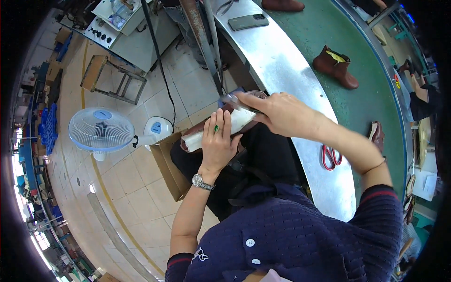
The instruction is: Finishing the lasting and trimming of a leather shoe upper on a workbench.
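A brown shoe lies across my lap with its white underside turned up. My left hand is closed over it, fingers laid across the white surface and the thumb toward its near edge. At the shoe's far right end, my right hand is closed round a shiny metal-looking tool. The fist hides most of that tool, and its kind cannot be made out. Its visible end points left, over the shoe's far edge.
A metal bench top curves along my right, bearing red-handled scissors and a phone. Beyond it, brown boots lie on a green surface. An open cardboard box, a fan and a stool stand leftward.
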Motion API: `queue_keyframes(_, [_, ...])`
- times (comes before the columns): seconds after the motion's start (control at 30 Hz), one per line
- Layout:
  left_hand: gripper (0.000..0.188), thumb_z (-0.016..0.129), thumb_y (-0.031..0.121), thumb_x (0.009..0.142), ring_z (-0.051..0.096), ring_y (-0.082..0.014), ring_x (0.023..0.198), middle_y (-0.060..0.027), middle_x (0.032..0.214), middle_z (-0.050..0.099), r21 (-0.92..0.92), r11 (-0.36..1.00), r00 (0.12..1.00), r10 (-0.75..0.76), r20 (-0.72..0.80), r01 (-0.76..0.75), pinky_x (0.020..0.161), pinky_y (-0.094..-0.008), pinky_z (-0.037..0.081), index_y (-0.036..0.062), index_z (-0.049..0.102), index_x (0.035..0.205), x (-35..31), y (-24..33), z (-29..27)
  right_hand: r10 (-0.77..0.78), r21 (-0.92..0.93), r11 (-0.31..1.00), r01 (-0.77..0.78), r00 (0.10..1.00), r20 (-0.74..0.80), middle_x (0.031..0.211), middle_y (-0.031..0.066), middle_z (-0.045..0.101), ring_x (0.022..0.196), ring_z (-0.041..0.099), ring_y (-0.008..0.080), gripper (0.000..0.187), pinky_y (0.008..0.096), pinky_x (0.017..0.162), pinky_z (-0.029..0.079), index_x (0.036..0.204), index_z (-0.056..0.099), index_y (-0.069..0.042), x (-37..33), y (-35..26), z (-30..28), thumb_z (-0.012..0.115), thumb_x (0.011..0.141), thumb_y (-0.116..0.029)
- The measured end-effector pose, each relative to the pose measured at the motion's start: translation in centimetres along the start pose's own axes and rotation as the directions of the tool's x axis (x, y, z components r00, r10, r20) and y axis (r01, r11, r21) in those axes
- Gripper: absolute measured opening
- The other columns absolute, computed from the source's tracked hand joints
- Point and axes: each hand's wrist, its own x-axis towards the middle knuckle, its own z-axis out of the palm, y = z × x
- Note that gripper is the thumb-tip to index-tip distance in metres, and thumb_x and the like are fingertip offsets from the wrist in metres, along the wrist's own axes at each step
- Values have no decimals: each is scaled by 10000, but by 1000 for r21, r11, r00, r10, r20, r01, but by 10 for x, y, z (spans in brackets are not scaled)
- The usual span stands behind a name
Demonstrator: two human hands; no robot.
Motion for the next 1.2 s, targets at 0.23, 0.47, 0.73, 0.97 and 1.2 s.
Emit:
queue_keyframes(0.23, [666,729,236,808,459,-388,1280,-215,1417,455,28,999,1000,19,-6,-19,1067,-475,374,-40,464,1353,-3,-1,4,125,14,992,-125,991,-51,687,206,652,665,670,384,626,484,581,519,1438,323,-127,8,-9,33,589,871,-110])
queue_keyframes(0.47, [749,810,188,720,504,-372,1242,-214,1337,529,-25,1000,999,14,-49,-15,1060,-445,390,-20,454,1345,7,2,-4,243,61,969,-238,966,-85,713,179,660,684,653,409,586,476,607,516,1417,351,-135,-3,0,65,593,884,-166])
queue_keyframes(0.73, [994,858,261,603,477,-358,1225,-193,1361,457,-206,958,931,-119,346,199,995,-433,421,-45,367,1411,59,1,-14,393,465,805,-367,918,44,704,249,619,681,620,434,615,509,635,458,1449,355,-144,-48,18,32,608,889,-166])
queue_keyframes(0.97, [832,819,316,686,530,-384,1187,-271,1355,488,56,994,990,92,108,-98,1002,-435,432,1,456,1365,39,1,4,378,586,808,-61,817,-435,748,265,629,690,626,443,710,494,618,486,1502,235,-156,2,11,17,604,895,-140])
queue_keyframes(1.2, [810,838,266,680,516,-358,1238,-237,1356,512,61,997,998,-37,-50,40,1032,-434,417,-41,463,1329,28,12,8,241,237,943,-235,971,3,836,258,658,710,620,472,704,543,641,485,1508,187,-147,12,9,11,563,914,-171])
